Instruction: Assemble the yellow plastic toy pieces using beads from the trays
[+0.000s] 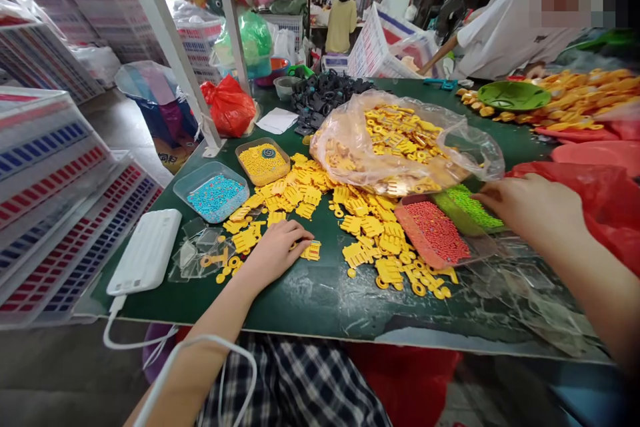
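Note:
My left hand [280,248] rests on the table with its fingers curled, holding the edge of a small yellow plastic piece [313,251]. Rows of coloured beads show in that piece's slots. At the right, my right hand [533,208] is over the edge of a tub of green beads [470,205], its fingertips drawn together; anything between them is hidden. Beside the green tub stands a clear tub of red beads [434,230]. Loose yellow plastic pieces [370,230] lie in heaps around both tubs and beyond my left hand.
Tubs of blue beads [215,195] and yellow beads [263,161] stand at the left, near a white power bank [145,252] with a cable. A clear bag [345,147] of yellow parts lies behind, near black parts [325,97]. A co-worker [525,27] is across the table.

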`<state>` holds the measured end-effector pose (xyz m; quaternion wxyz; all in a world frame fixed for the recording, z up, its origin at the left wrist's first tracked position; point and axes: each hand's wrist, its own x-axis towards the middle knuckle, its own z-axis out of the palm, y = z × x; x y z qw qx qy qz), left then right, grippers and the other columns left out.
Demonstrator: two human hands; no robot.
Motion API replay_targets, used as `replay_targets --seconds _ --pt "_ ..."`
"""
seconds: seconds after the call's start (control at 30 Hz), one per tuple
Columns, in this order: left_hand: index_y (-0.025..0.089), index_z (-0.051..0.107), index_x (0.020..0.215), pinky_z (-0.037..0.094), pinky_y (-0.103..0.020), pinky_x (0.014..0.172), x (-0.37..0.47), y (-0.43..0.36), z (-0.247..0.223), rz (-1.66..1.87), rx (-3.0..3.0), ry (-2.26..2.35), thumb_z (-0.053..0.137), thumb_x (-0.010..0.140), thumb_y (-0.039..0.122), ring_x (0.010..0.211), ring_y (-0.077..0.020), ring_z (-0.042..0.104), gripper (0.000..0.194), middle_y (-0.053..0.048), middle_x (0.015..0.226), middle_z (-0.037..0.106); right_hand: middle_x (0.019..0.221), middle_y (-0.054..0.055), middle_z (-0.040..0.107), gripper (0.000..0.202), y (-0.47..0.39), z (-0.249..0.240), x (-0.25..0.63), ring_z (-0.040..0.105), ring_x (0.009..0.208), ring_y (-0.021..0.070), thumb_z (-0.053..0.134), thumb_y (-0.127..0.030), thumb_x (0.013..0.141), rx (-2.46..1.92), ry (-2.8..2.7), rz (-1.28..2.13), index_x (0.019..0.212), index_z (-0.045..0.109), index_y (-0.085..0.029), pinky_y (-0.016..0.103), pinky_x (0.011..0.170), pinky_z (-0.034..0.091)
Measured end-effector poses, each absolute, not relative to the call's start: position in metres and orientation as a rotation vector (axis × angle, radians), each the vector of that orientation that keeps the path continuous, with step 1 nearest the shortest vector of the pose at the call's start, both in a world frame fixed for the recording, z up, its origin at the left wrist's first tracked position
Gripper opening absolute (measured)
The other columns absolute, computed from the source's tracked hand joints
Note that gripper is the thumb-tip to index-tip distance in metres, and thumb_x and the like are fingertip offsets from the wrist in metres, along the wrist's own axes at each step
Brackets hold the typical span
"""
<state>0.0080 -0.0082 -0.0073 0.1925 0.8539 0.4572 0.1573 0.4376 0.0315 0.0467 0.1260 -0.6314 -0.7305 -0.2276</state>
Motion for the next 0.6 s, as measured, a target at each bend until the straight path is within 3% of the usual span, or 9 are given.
replay_targets --seconds 0.03,0.1,0.23,0.33,0.6 --pt "0.018 0.066 0.104 0.046 -0.041 0.091 0.008 -0.008 -0.007 0.441 2.396 1.285 0.047 0.098 0.028 0.101 -0.0240 0.059 0.022 -0.007 0.105 0.066 0.058 0.011 0.057 0.074 0.021 0.051 0.415 0.055 0.059 0.0276 0.014 -0.075 0.089 -1.726 -2.153 -0.654 0.061 0.062 -0.026 0.036 0.046 0.033" --pt "0.018 0.066 0.103 0.046 -0.041 0.091 0.008 -0.008 -0.007 0.443 2.398 1.287 0.047 0.098 0.028 0.101 -0.0237 0.059 0.021 -0.006 0.105 0.066 0.067 0.008 0.065 0.058 -0.002 0.058 0.361 0.058 0.063 0.0228 0.034 -0.067 0.092 -1.446 -2.158 -0.515 0.074 0.069 -0.024 0.035 0.051 0.039" --pt "0.019 0.066 0.103 0.046 -0.041 0.092 0.009 -0.009 -0.007 0.445 2.402 1.300 0.049 0.098 0.027 0.101 -0.0236 0.059 0.020 -0.006 0.104 0.066 0.076 0.002 0.071 0.026 -0.035 0.043 0.258 0.059 0.072 0.0156 0.054 -0.038 0.095 -0.970 -2.313 0.033 0.081 0.069 -0.022 0.029 0.065 0.047" --pt "0.018 0.066 0.102 0.046 -0.041 0.092 0.010 -0.009 -0.006 0.456 2.396 1.312 0.051 0.097 0.026 0.101 -0.0234 0.059 0.018 -0.006 0.104 0.066 0.079 0.001 0.072 0.019 -0.037 0.015 0.215 0.057 0.075 0.0157 0.062 -0.035 0.090 -0.921 -2.374 0.251 0.079 0.071 -0.022 0.029 0.068 0.046" --pt "0.018 0.066 0.102 0.045 -0.041 0.092 0.011 -0.010 -0.004 0.425 2.385 1.329 0.052 0.096 0.026 0.101 -0.0232 0.059 0.017 -0.005 0.103 0.067 0.081 0.001 0.068 0.015 -0.021 -0.022 0.203 0.051 0.077 0.0170 0.066 -0.035 0.086 -1.049 -2.330 0.313 0.080 0.075 -0.025 0.030 0.068 0.042"
